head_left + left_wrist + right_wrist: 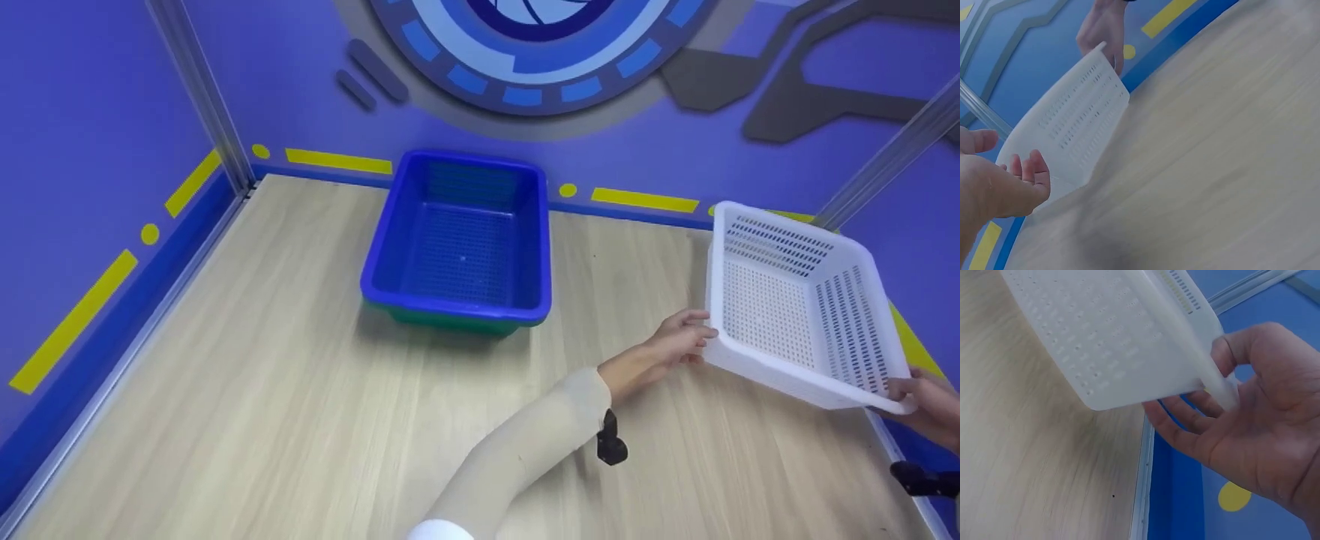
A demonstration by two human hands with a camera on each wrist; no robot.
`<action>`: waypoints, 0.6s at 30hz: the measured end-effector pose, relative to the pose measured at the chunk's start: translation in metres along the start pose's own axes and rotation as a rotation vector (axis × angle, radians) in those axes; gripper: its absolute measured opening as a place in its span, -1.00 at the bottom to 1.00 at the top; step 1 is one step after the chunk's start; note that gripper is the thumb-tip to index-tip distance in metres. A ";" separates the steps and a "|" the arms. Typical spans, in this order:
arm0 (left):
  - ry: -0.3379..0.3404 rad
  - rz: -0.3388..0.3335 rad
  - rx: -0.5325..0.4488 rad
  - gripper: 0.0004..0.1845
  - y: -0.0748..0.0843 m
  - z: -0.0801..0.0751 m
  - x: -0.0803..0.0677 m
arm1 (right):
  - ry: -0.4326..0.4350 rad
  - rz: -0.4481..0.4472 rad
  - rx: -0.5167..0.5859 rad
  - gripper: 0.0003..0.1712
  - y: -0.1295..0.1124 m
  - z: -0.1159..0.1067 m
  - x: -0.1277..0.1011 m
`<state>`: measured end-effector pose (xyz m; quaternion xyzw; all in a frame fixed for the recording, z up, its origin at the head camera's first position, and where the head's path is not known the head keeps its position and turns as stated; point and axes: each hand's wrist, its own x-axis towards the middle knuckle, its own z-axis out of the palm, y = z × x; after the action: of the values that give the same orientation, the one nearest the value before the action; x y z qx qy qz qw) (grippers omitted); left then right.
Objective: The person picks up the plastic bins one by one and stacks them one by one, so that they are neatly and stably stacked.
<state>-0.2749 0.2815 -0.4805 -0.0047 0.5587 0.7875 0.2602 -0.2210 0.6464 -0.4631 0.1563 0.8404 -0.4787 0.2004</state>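
A white perforated plastic basket [772, 315] is held tilted over the right side of the table. My right hand [930, 401] grips its near right corner. In the right wrist view, the thumb [1230, 351] hooks over the rim while the other fingers [1176, 422] support the wall from outside and below. At the near left corner, my left hand [671, 345] has its fingertips against the outer wall. The left wrist view shows that hand's thumb [983, 140] apart from its loosely bent fingers [1036, 171], which overlap the basket's side.
A blue basket [457, 300] sits nested in a green one [450, 321] near the back wall. The wooden table [285, 420] meets blue printed panels [315, 97] at the back and both sides, with a metal post [202, 90] at the back left corner.
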 end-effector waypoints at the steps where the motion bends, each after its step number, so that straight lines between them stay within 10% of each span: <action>1: -0.007 0.008 0.003 -0.67 0.000 -0.002 0.001 | -0.027 -0.023 0.041 0.05 0.001 0.000 0.000; 10: -0.090 0.023 0.065 -0.60 -0.002 -0.018 0.005 | -0.243 -0.114 0.456 0.07 0.006 0.004 -0.010; 18: -0.058 0.029 -0.116 -0.61 -0.001 -0.012 0.005 | -0.269 -0.086 0.538 0.09 0.008 0.005 -0.015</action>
<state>-0.2825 0.2730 -0.4877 0.0110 0.5042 0.8222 0.2639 -0.2028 0.6450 -0.4642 0.1031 0.6552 -0.7085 0.2409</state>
